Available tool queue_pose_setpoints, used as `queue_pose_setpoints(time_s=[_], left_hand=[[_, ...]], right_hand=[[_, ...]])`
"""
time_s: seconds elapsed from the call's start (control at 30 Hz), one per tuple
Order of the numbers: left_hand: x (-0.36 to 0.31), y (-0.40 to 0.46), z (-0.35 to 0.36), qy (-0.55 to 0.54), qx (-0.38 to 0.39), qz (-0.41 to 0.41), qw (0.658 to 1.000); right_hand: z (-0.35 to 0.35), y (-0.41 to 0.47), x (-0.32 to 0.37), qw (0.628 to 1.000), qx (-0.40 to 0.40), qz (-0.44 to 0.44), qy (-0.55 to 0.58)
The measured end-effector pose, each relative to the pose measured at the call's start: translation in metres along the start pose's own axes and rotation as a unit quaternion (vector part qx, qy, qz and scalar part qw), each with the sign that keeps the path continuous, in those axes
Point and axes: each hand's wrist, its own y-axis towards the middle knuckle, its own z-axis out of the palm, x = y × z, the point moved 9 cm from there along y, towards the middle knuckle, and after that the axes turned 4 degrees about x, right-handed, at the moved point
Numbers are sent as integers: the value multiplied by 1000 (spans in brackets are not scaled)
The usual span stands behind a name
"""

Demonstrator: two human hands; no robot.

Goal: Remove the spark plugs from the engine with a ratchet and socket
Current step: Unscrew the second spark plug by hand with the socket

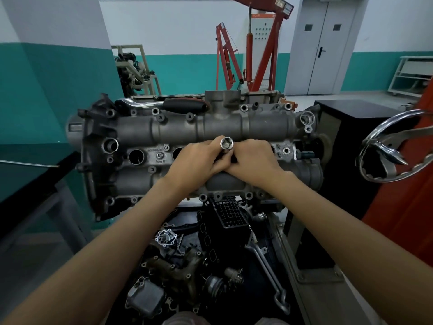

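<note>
**Socket in hand, ratchet idle**

Clearly the job is in its middle, judging by how things lie. At the left of the engine one plug well gapes dark and open, and I cannot see whether a plug sits at its bottom. A second well shows just left of the hands, half hidden. Along the far edge of the head lies the ratchet, chrome head to the left and black grip to the right, untouched and well apart from both hands. So no turning is under way; this looks like hand work on the socket itself, either seating it in a well or drawing it out.

The left hand curls its fingers round the socket, which stands upright with its open hex end facing up between the two hands, over the middle of the row of wells. The right hand presses in from the other side, fingers bent down against the socket's lower part; how firmly it grips is hidden by the knuckles. Whether a plug rides inside the socket I cannot tell.

The wells at the right are covered by the right hand and wrist, so how many plugs remain is not shown.
</note>
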Motion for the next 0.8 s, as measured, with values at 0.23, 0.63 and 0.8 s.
queue_pose_setpoints(time_s=[0.23, 0.63, 0.8], left_hand=[[-5, -2, -12, 46, -69, 29, 996], [-5, -6, -12, 40, -73, 23, 996], [-3, -4, -8, 54, -62, 15, 996]], right_hand=[[-2, 5, -5, 999, 51, -12, 7], [0, 1, -3, 999, 35, -2, 23], [1, 1, -6, 1000, 22, -2, 17]])
